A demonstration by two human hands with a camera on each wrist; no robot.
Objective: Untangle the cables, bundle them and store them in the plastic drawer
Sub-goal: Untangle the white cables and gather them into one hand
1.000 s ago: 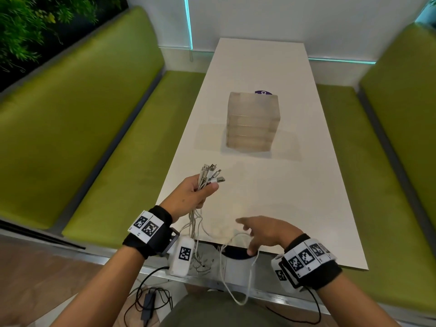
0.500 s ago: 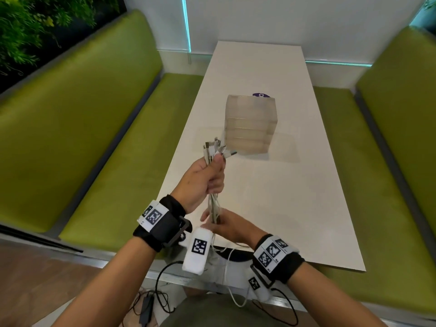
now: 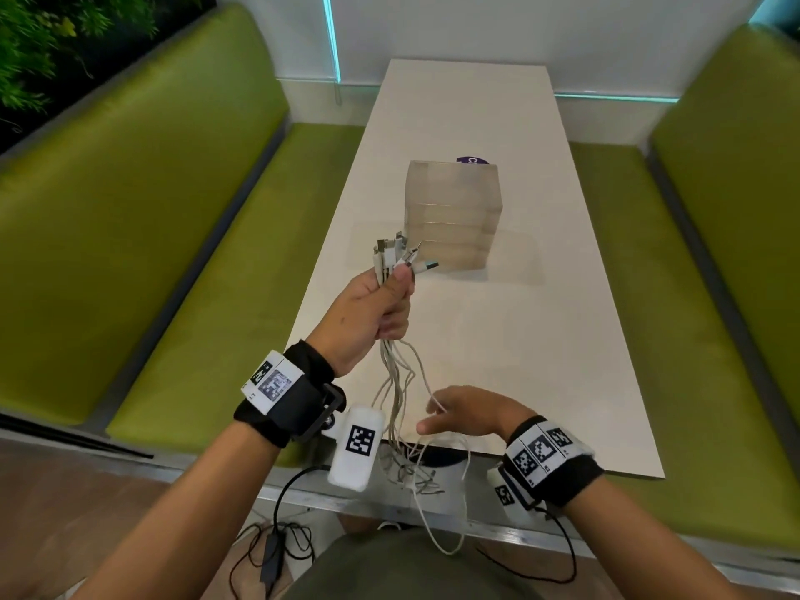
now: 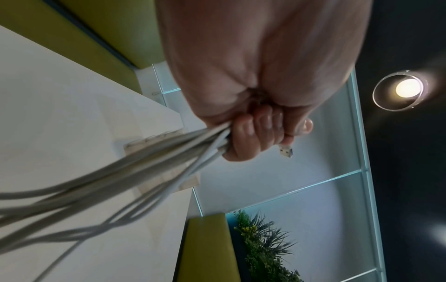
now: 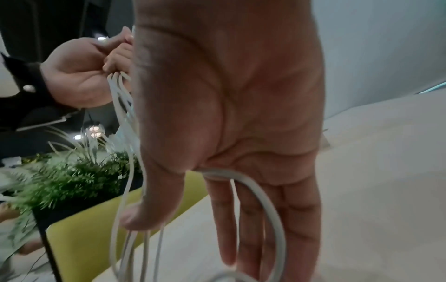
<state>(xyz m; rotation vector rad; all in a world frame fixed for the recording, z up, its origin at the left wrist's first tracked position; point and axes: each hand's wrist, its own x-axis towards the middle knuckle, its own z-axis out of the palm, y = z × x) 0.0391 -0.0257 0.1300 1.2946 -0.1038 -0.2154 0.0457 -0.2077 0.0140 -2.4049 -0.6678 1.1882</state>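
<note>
Head cam shows the left hand [image 3: 371,313] up over the near part of the white table [image 3: 541,339], w/ its fingers curled tight round a bunch of white USB cables [image 3: 398,383]. All the plug ends [image 3: 398,253] stick out the top of the fist, side by side, so I think the ends are lined up now. Left wrist cam shows the same tight hold, w/ one USB plug [image 4: 286,152] poking out past the fingers. The long parts hang down off the table edge to a messy knot [image 3: 411,474] low down, so I'd say the untangling is only partly done. The right hand [image 3: 465,411] is flat, fingers straight, holding nothing tight. Right wrist cam shows a loop of cable [image 5: 265,200] lying across the base of its fingers [image 5: 251,219], more like combing thru the strands than grabbing. The plastic drawer box [image 3: 452,218] sits further back on the table, well apart from both hands, and all its drawers look closed. Can't see any tie or band yet. So what's left, I think: pull the low knot loose, fold the cables into a bundle, open a drawer, put them in.
</note>
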